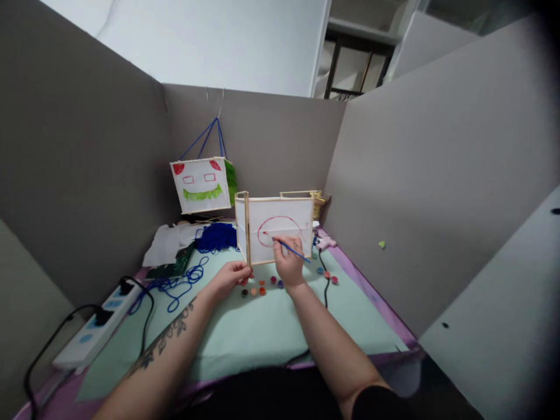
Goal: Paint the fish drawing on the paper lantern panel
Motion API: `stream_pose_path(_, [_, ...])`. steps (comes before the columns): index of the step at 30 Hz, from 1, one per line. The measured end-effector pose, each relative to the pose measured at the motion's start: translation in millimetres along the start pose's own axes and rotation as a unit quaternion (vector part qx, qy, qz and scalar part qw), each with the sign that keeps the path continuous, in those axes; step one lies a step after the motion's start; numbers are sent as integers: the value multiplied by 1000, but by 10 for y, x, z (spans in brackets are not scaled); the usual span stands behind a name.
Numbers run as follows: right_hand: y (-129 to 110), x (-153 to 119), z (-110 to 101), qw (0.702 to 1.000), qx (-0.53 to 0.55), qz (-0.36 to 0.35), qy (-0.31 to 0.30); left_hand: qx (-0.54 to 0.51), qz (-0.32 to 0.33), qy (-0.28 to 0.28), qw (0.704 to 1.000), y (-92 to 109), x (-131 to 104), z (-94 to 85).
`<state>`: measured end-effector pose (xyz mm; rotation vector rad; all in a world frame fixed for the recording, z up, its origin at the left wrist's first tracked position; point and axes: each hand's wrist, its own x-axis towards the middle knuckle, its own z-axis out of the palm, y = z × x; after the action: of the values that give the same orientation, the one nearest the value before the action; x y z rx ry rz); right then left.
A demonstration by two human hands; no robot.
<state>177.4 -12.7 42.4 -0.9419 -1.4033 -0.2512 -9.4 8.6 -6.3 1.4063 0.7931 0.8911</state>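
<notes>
A white-panelled frame of thin wooden sticks stands upright in front of me, with a red fish outline on its front panel. My left hand pinches the lower end of the frame's near corner stick. In my right hand is a thin blue paintbrush, its red-wetted tip at the panel inside the left end of the outline. Several small paint pots, among them an orange one and a black one, sit on the table below the frame.
A painted lantern hangs from blue cords at the back left. Below it lie white cloth and blue yarn. A power strip with black cables runs along the left edge. A pink glue gun lies behind on the right. Grey partitions surround the table.
</notes>
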Motion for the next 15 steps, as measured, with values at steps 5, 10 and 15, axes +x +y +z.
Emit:
stream_pose_path(5, [-8,12,12,1000,9,0,3,2,1,1,1000,-19,6,-11])
stream_pose_path(10, [-9,-8,16,1000,14,-10,-18,3,1,0,1000,-43,20,-25])
stream_pose_path(15, [-9,-10,3,1000,12,-12,-15,-2,-3,1,1000,-19,12,-10])
